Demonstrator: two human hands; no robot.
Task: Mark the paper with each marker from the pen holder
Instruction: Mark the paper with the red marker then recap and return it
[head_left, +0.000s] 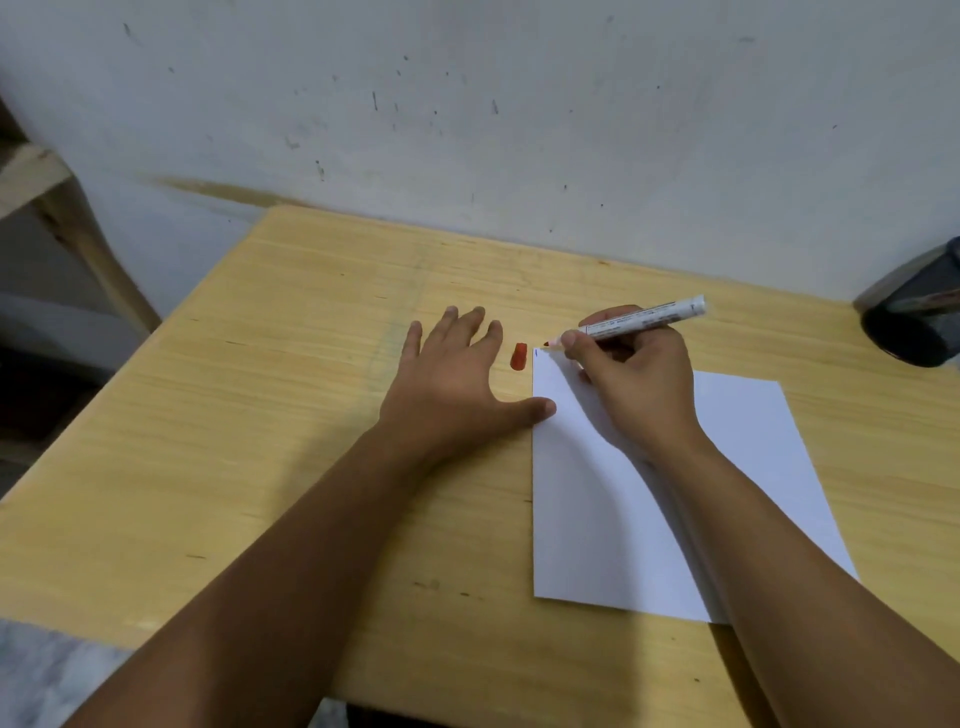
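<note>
Right hand (631, 384) pinching white-barrelled red marker (644, 318) at white paper sheet (613, 519) corner; left hand (452, 379) spread flat, thumb pinning edge; risk: nib overshoots onto wooden table (311, 415).

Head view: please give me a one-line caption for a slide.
Right hand puts uncapped red marker to the paper corner; left hand steadies the sheet, cap beside.
</note>
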